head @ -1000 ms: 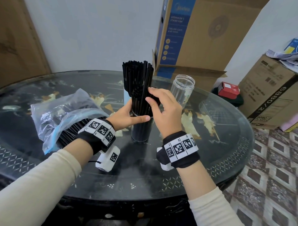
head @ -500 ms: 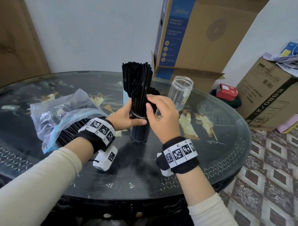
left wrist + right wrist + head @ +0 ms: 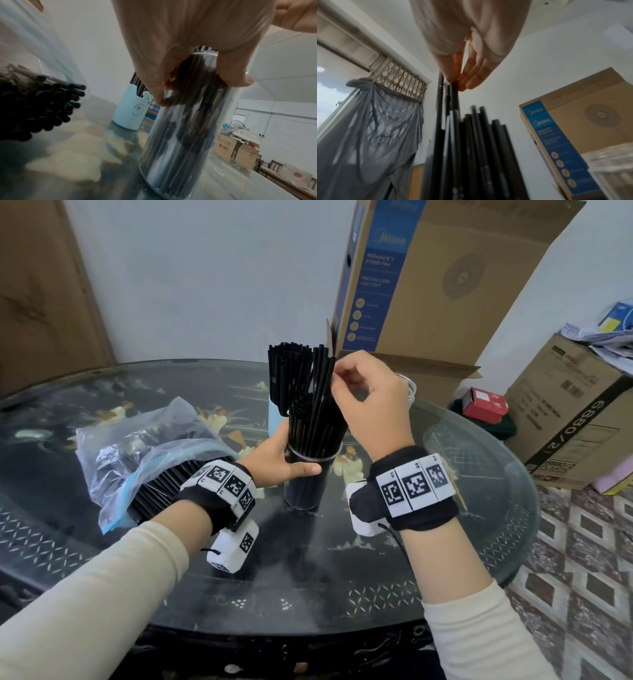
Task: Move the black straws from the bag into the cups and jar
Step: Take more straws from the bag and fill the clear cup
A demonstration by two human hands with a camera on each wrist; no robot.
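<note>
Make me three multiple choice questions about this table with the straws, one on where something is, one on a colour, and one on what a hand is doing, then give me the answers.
1. Where is the plastic bag of straws?
A. On the table, on the person's left
B. Inside the cardboard box
C. On the floor

2. What colour is the cup with the smiling bear face?
A. Red
B. Pale blue
C. Black

3. What is the right hand doing?
A. Lying flat on the table
B. Holding the empty jar
C. Pinching the top of a straw

Answers:
1. A, the head view shows the bag lying on the table, beside the left wrist.
2. B, the left wrist view shows a pale blue cup with a drawn face.
3. C, its fingertips close on the top end of a straw standing in the clear cup, which the left hand grips.
</note>
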